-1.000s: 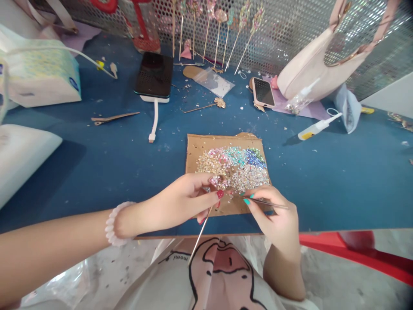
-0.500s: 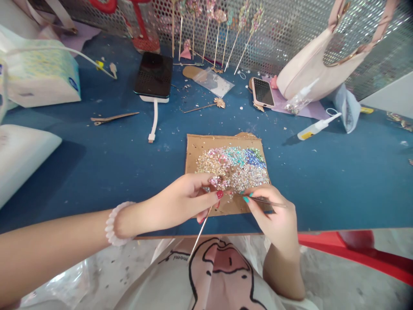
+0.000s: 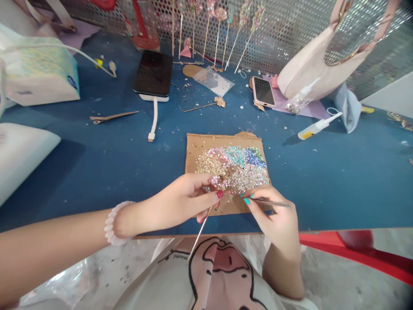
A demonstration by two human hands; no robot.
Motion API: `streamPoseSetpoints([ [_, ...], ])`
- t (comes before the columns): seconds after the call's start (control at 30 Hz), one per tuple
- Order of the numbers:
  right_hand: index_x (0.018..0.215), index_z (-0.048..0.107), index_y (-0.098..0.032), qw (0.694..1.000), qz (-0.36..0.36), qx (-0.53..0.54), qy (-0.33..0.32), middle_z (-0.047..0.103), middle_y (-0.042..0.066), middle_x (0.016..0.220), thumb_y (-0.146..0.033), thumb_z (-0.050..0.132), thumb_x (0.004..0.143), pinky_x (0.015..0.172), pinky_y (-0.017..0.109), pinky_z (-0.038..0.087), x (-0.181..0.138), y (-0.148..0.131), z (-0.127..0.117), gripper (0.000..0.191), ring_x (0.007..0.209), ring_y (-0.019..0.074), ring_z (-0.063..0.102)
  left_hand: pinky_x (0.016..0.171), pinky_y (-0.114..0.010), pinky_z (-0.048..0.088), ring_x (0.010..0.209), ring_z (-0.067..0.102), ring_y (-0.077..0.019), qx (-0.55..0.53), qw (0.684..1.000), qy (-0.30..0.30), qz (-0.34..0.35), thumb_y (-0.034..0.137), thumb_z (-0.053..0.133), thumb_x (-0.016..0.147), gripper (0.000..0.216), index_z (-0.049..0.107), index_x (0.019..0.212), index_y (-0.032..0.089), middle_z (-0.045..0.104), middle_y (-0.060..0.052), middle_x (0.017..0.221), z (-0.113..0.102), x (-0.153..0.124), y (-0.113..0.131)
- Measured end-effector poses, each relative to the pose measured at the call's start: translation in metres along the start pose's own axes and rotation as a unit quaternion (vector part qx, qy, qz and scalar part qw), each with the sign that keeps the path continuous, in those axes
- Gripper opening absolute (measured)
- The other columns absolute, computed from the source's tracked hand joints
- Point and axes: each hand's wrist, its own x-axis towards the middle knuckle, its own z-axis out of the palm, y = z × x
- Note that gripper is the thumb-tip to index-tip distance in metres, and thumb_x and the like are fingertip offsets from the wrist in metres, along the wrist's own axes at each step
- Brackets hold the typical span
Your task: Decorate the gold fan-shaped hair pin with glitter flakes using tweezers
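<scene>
My left hand [image 3: 180,200] is closed around a thin metal hair stick [image 3: 200,236], which slants down toward my apron. Its decorated head [image 3: 220,182], covered with pink and clear sparkling stones, sits at my fingertips. Tweezers [image 3: 272,202] are pinched in my right hand [image 3: 279,219], their tips pointing left, close to the stick's head. I cannot make out whether a stone is between the tips. Under both hands lies a piece of cardboard [image 3: 193,146] strewn with small rhinestones [image 3: 250,178] in clear, gold, pink, turquoise, blue and green.
Several finished hair sticks [image 3: 219,43] stand upright along the perforated metal panel. Another stick with a leaf head [image 3: 220,102] lies on the blue table [image 3: 129,168]. A glue bottle [image 3: 318,128], a pink phone [image 3: 263,91], a black phone [image 3: 154,74], a hair clip [image 3: 114,116] and a handbag [image 3: 309,69] surround the cardboard.
My right hand and the tweezers have shifted very slightly to the right. My left hand and the hair stick look almost unmoved.
</scene>
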Motion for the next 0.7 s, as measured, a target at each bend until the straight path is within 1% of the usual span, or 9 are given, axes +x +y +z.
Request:
streamPoseSetpoints([
  [0.13, 0.083, 0.058, -0.023, 0.999, 0.020, 0.018, 0.022, 0.067, 0.001, 0.084, -0.016, 0.062, 0.081, 0.073, 0.029, 0.051, -0.0024, 0.0016, -0.0009, 0.009, 0.081, 0.0155, 0.064, 0.044, -0.013, 0.042, 0.045, 0.046, -0.0025, 0.000, 1.000, -0.001, -0.010, 0.019, 0.048, 0.089, 0.010, 0.056, 0.086, 0.014, 0.050, 0.006, 0.066, 0.0008, -0.0003, 0.0017],
  [0.27, 0.086, 0.056, -0.023, 0.992, 0.061, 0.090, 0.058, 0.066, 0.002, 0.084, -0.019, 0.062, 0.083, 0.069, 0.027, 0.051, -0.0037, 0.0045, -0.0001, 0.007, 0.080, 0.0153, 0.064, 0.043, -0.013, 0.041, 0.044, 0.046, -0.0025, 0.003, 1.000, 0.004, -0.022, 0.019, 0.048, 0.089, 0.009, 0.055, 0.084, 0.014, 0.050, 0.006, 0.066, 0.0015, 0.0001, 0.0042],
  [0.37, 0.088, 0.055, -0.023, 0.989, 0.076, 0.094, 0.085, 0.065, 0.002, 0.084, -0.020, 0.061, 0.083, 0.071, 0.028, 0.050, -0.0034, 0.0066, 0.0007, 0.008, 0.082, 0.0155, 0.063, 0.043, -0.012, 0.040, 0.044, 0.045, -0.0021, 0.001, 1.000, 0.001, -0.022, 0.017, 0.047, 0.089, 0.010, 0.055, 0.083, 0.014, 0.049, 0.007, 0.064, 0.0016, 0.0004, 0.0045],
  [0.53, 0.086, 0.053, -0.023, 0.992, 0.053, 0.088, 0.066, 0.061, 0.001, 0.085, -0.017, 0.058, 0.085, 0.071, 0.028, 0.046, -0.0026, 0.0073, 0.0002, 0.008, 0.081, 0.0146, 0.059, 0.043, -0.013, 0.041, 0.044, 0.046, -0.0027, 0.004, 1.000, 0.003, -0.020, 0.019, 0.048, 0.088, 0.010, 0.056, 0.088, 0.013, 0.049, 0.006, 0.065, 0.0009, -0.0002, 0.0030],
  [0.7, 0.089, 0.053, -0.023, 0.998, 0.029, 0.048, 0.042, 0.060, 0.002, 0.085, -0.017, 0.057, 0.084, 0.073, 0.030, 0.048, -0.0026, 0.0079, -0.0013, 0.008, 0.083, 0.0161, 0.060, 0.044, -0.014, 0.041, 0.045, 0.047, -0.0029, 0.003, 1.000, 0.006, -0.023, 0.021, 0.049, 0.089, 0.013, 0.058, 0.092, 0.013, 0.050, 0.005, 0.069, 0.0012, -0.0015, 0.0020],
])
